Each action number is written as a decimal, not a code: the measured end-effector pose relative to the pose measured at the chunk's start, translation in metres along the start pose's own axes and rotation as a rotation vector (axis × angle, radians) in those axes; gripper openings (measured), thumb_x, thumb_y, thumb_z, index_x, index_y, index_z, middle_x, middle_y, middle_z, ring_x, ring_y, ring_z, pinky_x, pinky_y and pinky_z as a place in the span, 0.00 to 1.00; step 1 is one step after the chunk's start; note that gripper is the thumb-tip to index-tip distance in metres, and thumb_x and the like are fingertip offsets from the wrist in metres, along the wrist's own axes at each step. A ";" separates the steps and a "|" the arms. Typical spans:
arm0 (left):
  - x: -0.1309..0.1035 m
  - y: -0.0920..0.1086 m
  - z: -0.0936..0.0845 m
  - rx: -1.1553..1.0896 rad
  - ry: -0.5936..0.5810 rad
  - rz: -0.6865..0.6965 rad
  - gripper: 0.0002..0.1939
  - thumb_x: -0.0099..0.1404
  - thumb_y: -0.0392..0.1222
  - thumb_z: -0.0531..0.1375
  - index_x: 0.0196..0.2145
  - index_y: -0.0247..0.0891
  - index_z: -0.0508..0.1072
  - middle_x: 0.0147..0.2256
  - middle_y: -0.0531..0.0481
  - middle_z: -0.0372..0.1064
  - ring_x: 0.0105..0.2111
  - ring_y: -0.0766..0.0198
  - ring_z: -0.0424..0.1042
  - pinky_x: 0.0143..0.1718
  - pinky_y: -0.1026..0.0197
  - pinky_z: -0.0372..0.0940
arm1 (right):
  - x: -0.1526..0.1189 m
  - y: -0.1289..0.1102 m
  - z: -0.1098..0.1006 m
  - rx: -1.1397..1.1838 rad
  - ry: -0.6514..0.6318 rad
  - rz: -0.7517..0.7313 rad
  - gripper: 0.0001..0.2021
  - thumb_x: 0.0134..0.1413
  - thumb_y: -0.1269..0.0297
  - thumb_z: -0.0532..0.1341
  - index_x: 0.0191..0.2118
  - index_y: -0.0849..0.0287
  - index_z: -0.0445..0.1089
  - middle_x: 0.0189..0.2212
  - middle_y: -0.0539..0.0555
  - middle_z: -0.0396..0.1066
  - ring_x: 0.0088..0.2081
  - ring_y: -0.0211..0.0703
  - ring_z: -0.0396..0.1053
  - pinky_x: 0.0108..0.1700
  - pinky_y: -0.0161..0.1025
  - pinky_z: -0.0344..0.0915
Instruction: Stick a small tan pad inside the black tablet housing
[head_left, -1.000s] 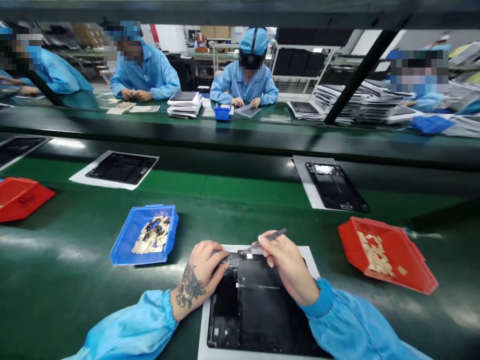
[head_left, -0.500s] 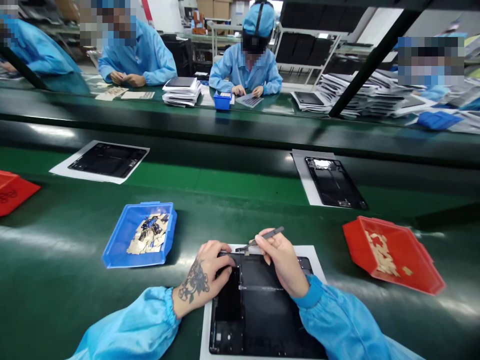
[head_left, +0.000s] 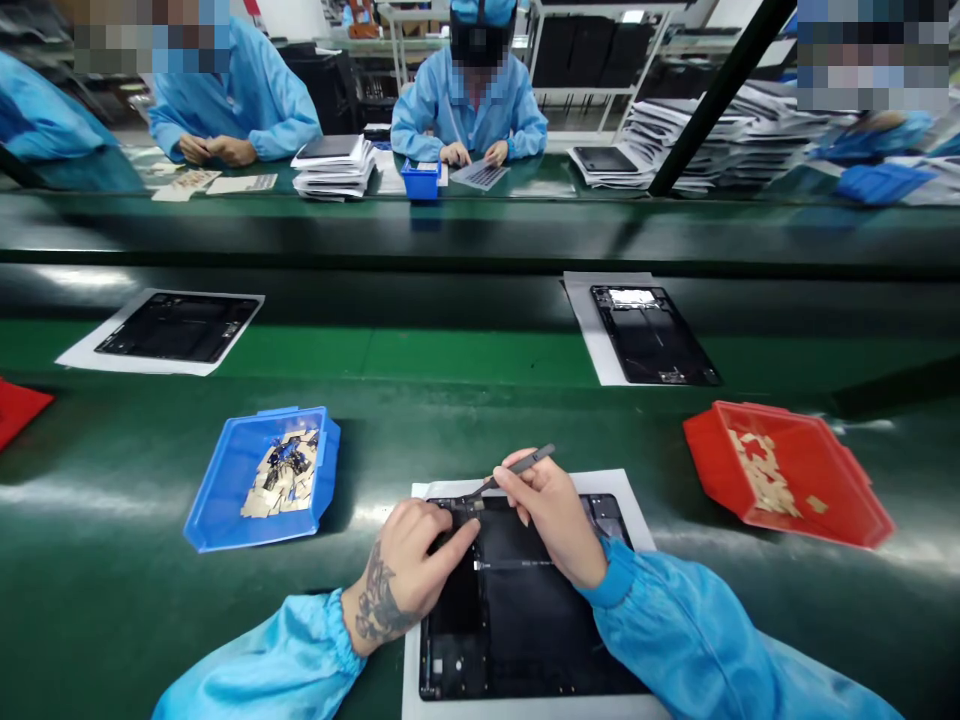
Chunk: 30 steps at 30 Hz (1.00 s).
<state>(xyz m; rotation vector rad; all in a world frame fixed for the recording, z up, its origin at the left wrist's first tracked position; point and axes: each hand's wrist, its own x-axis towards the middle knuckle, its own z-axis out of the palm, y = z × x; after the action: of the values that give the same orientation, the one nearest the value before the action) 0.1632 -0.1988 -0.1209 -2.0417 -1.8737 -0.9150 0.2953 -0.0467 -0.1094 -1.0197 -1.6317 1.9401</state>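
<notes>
Two bare hands work at the far end of a black tablet shell (head_left: 525,610). Closed in a pinch, the right hand (head_left: 551,515) holds dark tweezers (head_left: 510,468) between thumb and forefinger, the way one holds a pen; the knuckles are raised and the wrist bends down toward the shell. The tweezers slant from upper right, where the butt sticks out past the fingers, down to lower left, with the tips at the shell's far edge near a small pale part. The left hand (head_left: 412,570), tattooed on its back, holds nothing: its fingers curl loosely and the forefinger is stretched out, its tip pressing on the shell just beside the tweezer tips. Both forearms, in light blue sleeves, come in from the bottom edge and angle toward each other.

No brand or writing can be read on the shell; a thin pale strip crosses it, too small to make out. The shell lies flat and open side up on a white sheet (head_left: 435,690), on the green bench straight ahead of the person, its long axis running away from them.

Left of it stands a blue tray (head_left: 217,500) of small parts, and on the right a red tray (head_left: 840,500) of pale scraps. Farther out lie two more shells on white sheets, and people in blue coats sit across the bench.
</notes>
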 end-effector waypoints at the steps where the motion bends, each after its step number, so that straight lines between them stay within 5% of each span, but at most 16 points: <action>1: -0.001 0.000 0.001 0.017 0.008 0.035 0.11 0.63 0.31 0.57 0.44 0.37 0.70 0.30 0.49 0.65 0.32 0.63 0.63 0.34 0.59 0.60 | 0.000 0.000 0.001 -0.010 -0.001 0.003 0.16 0.52 0.53 0.64 0.36 0.60 0.63 0.18 0.44 0.61 0.17 0.31 0.55 0.17 0.28 0.51; 9: 0.000 0.002 -0.001 0.055 -0.135 0.159 0.17 0.66 0.30 0.49 0.50 0.33 0.68 0.24 0.50 0.62 0.25 0.64 0.60 0.26 0.60 0.55 | 0.000 -0.001 0.001 -0.054 0.002 0.009 0.15 0.51 0.54 0.63 0.36 0.60 0.63 0.18 0.43 0.61 0.16 0.30 0.55 0.17 0.28 0.52; 21: -0.002 0.004 -0.001 0.092 -0.115 0.194 0.09 0.64 0.30 0.56 0.42 0.30 0.70 0.26 0.50 0.65 0.26 0.65 0.61 0.27 0.60 0.56 | -0.002 0.001 0.002 -0.043 -0.029 0.034 0.14 0.52 0.54 0.63 0.36 0.59 0.62 0.20 0.45 0.62 0.18 0.32 0.55 0.18 0.28 0.52; 30: -0.005 -0.002 0.001 0.085 -0.155 0.168 0.12 0.65 0.30 0.53 0.45 0.29 0.69 0.21 0.53 0.60 0.20 0.64 0.60 0.21 0.60 0.55 | -0.006 0.012 0.002 -0.264 0.016 -0.178 0.10 0.54 0.58 0.63 0.35 0.59 0.66 0.26 0.49 0.68 0.27 0.39 0.67 0.29 0.34 0.63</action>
<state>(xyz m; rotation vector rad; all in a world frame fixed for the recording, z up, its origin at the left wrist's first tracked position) 0.1617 -0.2020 -0.1244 -2.2337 -1.7478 -0.6418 0.2989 -0.0548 -0.1189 -0.9441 -1.9354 1.6293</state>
